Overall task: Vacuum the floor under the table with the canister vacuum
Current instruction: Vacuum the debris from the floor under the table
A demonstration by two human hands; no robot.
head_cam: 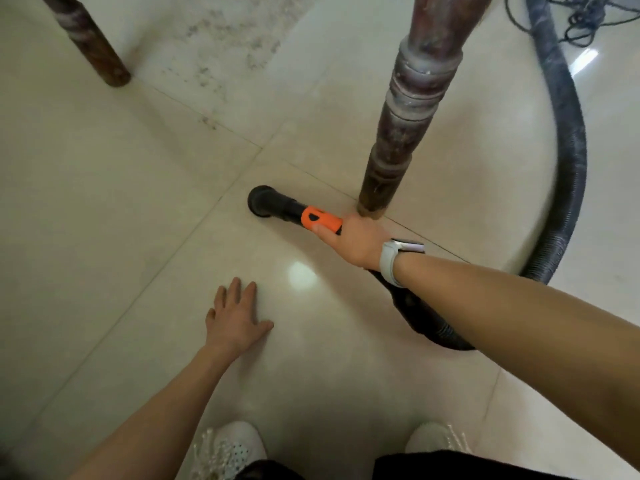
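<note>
Glossy cream floor tiles (104,209) fill the view, grey grout lines running diagonally. Nearest the camera: two white shoes, left shoe (230,448) and right shoe (438,439), toes pointing forward, with dark clothing at the bottom edge.

Left hand (235,320) lies palm-down on the tile ahead of the shoes, fingers straight and spread, holding nothing.

Right hand (360,242) is further out, its grip wrapped around the orange handle (320,220) of the vacuum hose end; thumb lies along the orange part. White-strapped watch (393,263) on that wrist.

Black round nozzle (265,201) sits at the tip of the handle, down against the tile, just left of the near table leg (405,126). Knuckles of the right hand are right by the foot of that leg; actual contact can't be confirmed.

Black ribbed hose (568,161) runs from under the right forearm, loops out to the right around the leg and goes up toward the top edge.

Second table leg (91,46) stands top left, well apart. Between the two legs, a patch of grey dust and debris (228,36) on the far tiles. Tangle of dark cable (581,19) in the top right corner.
</note>
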